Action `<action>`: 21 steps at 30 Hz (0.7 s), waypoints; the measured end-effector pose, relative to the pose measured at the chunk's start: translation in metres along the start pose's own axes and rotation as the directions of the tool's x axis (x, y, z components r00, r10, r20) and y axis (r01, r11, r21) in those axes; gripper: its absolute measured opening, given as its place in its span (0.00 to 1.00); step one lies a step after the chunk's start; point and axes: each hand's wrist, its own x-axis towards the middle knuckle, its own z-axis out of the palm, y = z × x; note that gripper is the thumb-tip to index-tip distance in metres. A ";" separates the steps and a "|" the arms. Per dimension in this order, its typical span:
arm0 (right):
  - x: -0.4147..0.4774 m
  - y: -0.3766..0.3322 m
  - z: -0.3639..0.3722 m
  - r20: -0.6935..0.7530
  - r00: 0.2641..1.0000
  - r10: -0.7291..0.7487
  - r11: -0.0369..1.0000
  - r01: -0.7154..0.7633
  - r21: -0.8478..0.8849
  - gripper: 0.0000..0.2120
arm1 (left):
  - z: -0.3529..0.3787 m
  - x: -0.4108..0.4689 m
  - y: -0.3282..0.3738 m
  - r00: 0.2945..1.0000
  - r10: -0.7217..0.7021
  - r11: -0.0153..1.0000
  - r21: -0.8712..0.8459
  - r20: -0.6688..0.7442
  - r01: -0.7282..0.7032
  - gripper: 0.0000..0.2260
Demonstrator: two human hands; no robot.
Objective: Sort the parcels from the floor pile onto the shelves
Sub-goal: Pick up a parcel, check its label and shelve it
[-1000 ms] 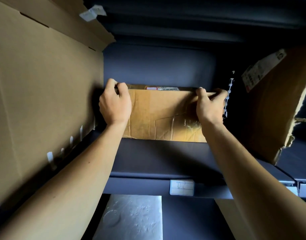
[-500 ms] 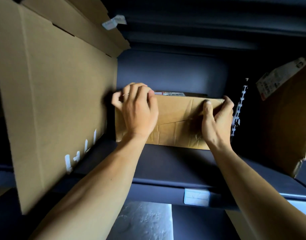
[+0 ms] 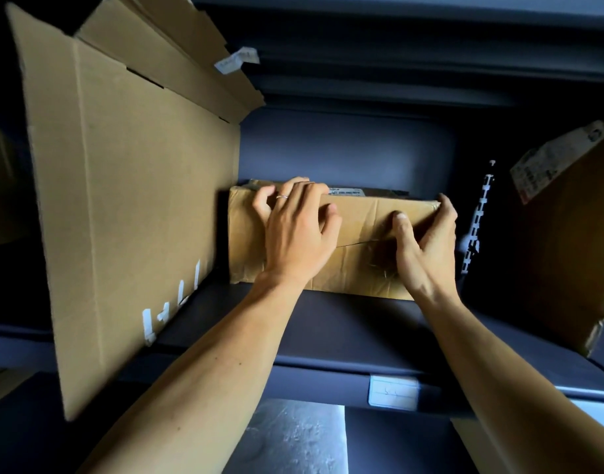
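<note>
A brown cardboard parcel (image 3: 362,227) with creased tape and a label on its top stands at the back of a dark blue shelf (image 3: 328,330). My left hand (image 3: 297,230) lies flat on the parcel's front face near the top edge. Its fingers are spread and do not grip; one of them wears a ring. My right hand (image 3: 427,244) holds the parcel's right end, thumb on the front and fingers wrapped round the corner.
A large flattened carton (image 3: 133,200) leans upright to the left of the parcel. Another labelled carton (image 3: 560,251) stands at the right, beyond a white perforated upright (image 3: 478,217). The shelf's front edge carries a white tag (image 3: 393,393). Pale floor (image 3: 293,439) shows below.
My left hand has left the parcel's top left corner and moved right onto its front face, fingers spread. The parcel sits deeper on the shelf. My right hand stays at the right end.
</note>
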 end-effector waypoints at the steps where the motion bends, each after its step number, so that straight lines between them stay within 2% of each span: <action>1: 0.000 0.000 0.000 0.004 1.000 -0.004 1.000 0.004 0.001 0.39 | 0.001 0.000 0.000 1.000 -0.003 1.000 0.002 0.002 0.003 0.08; 10: -0.004 0.001 0.004 0.030 0.999 -0.019 1.000 0.020 -0.021 0.37 | 0.000 -0.002 -0.002 1.000 -0.015 1.000 0.026 0.027 0.014 0.09; 21: -0.008 -0.006 -0.001 0.034 0.999 -0.006 1.000 0.006 -0.019 0.39 | 0.002 0.001 0.002 0.999 -0.033 0.997 0.071 -0.021 0.035 0.07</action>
